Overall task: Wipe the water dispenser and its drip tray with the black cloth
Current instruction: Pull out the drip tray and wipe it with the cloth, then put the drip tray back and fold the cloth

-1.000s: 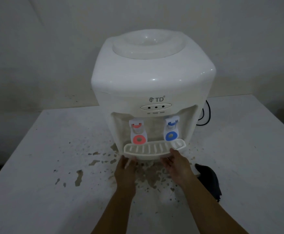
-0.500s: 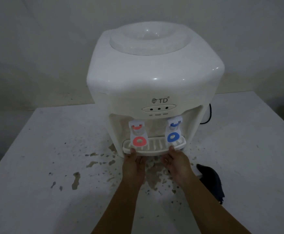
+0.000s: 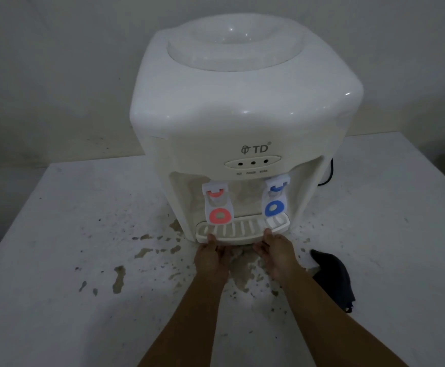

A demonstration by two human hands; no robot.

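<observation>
Both hands are on the drip tray (image 3: 242, 230) at the foot of the water dispenser (image 3: 242, 123): left hand (image 3: 212, 256) and right hand (image 3: 275, 251) pinch its front lip. The black cloth (image 3: 333, 276) lies untouched at four o'clock, so wiping looks undone; the table (image 3: 57, 260) is spattered.

White counter (image 3: 57, 300), surface stained with brown blotches (image 3: 118, 278) and scattered specks, densest near its middle. Plain grey wall (image 3: 57, 75) behind. Black cable (image 3: 328, 178) at rear right, partly hidden.
</observation>
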